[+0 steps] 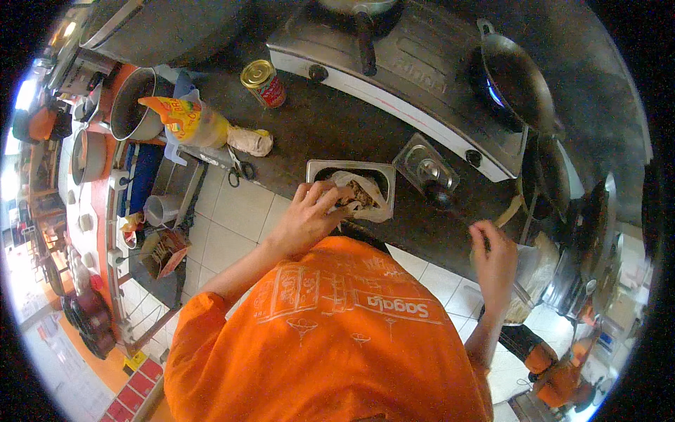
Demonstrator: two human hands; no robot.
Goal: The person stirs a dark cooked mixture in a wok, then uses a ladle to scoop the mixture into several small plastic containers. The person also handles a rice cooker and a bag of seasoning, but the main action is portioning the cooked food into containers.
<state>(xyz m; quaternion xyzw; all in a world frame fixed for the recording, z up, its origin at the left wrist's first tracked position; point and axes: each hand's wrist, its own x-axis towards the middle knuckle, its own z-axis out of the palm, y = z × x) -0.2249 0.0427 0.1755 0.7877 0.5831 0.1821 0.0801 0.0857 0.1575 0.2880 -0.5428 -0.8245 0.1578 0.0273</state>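
My left hand reaches over the near left rim of a rectangular steel container on the dark counter. Its bent fingers grip the mouth of a clear plastic bag inside, which holds brown, crumbly food. My right hand hovers near the counter's front edge at the right, fingers pinched together; what they hold, if anything, I cannot make out. Just beyond it lies a steel lid with a recessed middle. A dark, rounded, blurred thing overlaps the lid's near corner.
A pan sits over a blue flame on the steel stove. Along the counter to the left are a tin can, a yellow-and-orange bag, a wrapped packet, scissors and a pot.
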